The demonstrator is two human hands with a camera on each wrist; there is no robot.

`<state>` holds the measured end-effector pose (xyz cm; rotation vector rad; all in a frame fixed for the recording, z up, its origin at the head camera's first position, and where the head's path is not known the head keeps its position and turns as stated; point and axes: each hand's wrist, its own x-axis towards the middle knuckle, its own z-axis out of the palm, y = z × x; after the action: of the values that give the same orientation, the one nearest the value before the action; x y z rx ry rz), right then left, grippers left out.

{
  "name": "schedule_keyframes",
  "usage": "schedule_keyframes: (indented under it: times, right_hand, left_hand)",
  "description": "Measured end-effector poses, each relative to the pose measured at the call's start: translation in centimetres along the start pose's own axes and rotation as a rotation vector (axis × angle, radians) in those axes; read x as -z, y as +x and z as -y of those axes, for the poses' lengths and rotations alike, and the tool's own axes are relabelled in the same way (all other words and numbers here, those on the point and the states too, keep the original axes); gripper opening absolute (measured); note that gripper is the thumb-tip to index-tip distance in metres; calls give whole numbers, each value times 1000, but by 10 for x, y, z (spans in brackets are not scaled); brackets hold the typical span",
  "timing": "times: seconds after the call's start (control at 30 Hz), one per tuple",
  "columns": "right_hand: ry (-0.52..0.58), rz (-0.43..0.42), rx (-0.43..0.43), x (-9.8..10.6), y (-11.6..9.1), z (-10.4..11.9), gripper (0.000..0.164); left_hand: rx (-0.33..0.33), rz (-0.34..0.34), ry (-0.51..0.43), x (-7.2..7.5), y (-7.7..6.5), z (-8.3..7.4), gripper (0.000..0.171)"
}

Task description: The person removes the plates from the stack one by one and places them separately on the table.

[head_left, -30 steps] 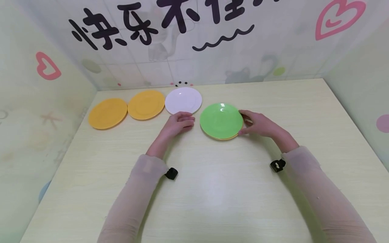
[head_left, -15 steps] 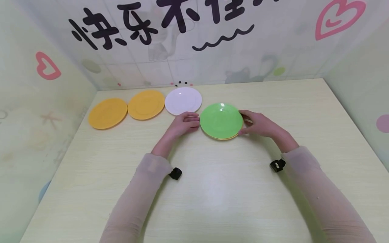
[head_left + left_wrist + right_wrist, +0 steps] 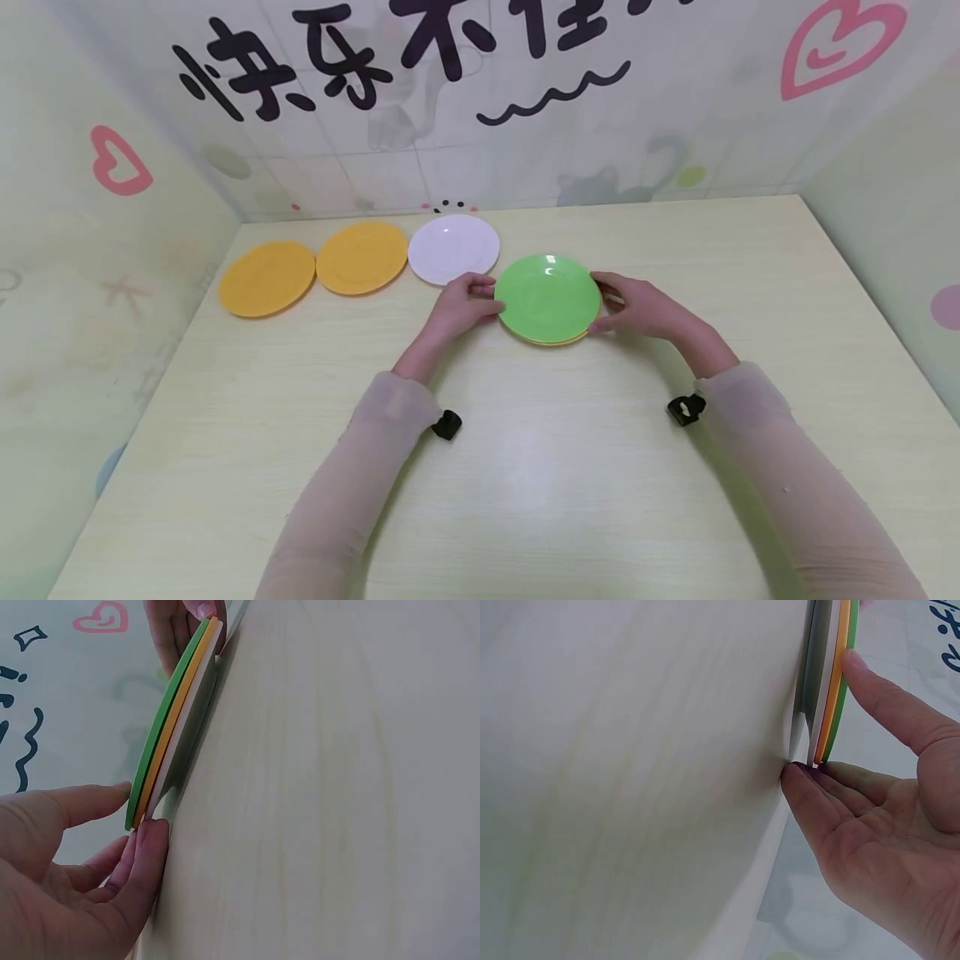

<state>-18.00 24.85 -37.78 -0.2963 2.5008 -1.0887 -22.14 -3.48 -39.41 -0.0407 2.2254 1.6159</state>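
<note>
A stack of plates sits near the middle back of the table: a green plate (image 3: 547, 298) on top, an orange plate (image 3: 173, 716) beneath it and a white plate (image 3: 185, 716) lowest, as their edges show in the left wrist view. My left hand (image 3: 459, 310) pinches the stack's left rim, thumb at the green edge and fingers below. On the opposite side my right hand (image 3: 637, 310) holds the rim, its thumb against the plate edges and its fingertips under the stack, close to the table surface.
Along the back left, two orange plates (image 3: 267, 279) and a separate white plate (image 3: 453, 248) lie flat in a row. The white one is just behind my left hand. Printed walls enclose the pale wooden table (image 3: 525, 500) at the back and sides.
My left hand has moved right from beside the white plate to the stack's left rim, and its thumb now overlaps the green edge. The right hand and the stack have stayed in place.
</note>
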Motion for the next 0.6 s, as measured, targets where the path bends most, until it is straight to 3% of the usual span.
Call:
schedule_keyframes:
  times: [0.27, 0.6]
  right_hand:
    - [11, 1, 2, 0, 0, 0, 91]
    - [-4, -2, -2, 0, 0, 0, 91]
  left_hand:
    - [-13, -40, 170, -7, 1, -4, 53]
    - [-1, -58, 198, -8, 1, -7, 46]
